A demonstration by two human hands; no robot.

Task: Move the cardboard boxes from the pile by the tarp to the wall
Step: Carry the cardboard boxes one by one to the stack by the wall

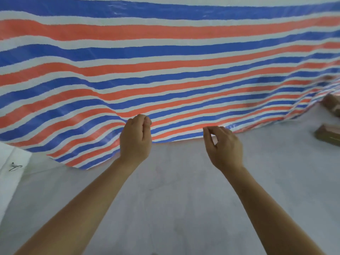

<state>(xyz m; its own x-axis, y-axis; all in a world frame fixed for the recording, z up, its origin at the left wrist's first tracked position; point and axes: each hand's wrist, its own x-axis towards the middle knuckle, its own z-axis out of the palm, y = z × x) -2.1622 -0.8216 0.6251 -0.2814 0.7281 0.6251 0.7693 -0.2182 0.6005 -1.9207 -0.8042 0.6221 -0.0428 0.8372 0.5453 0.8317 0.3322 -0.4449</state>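
Note:
A red, blue and white striped tarp (165, 70) fills the upper part of the view and its lower edge lies on the grey floor. Two brown cardboard boxes show at the far right: one (333, 106) at the tarp's edge, partly cut off, and one (328, 136) lying flat on the floor below it. My left hand (135, 139) is held out in front of the tarp's lower edge with its fingers loosely curled, holding nothing. My right hand (223, 147) hangs beside it, fingers relaxed and thumb apart, also holding nothing. Both hands are well left of the boxes.
Bare grey concrete floor (174, 199) stretches from the tarp towards me. A white sheet or bag (12, 162) with a small dark wire-like item on it lies at the left edge.

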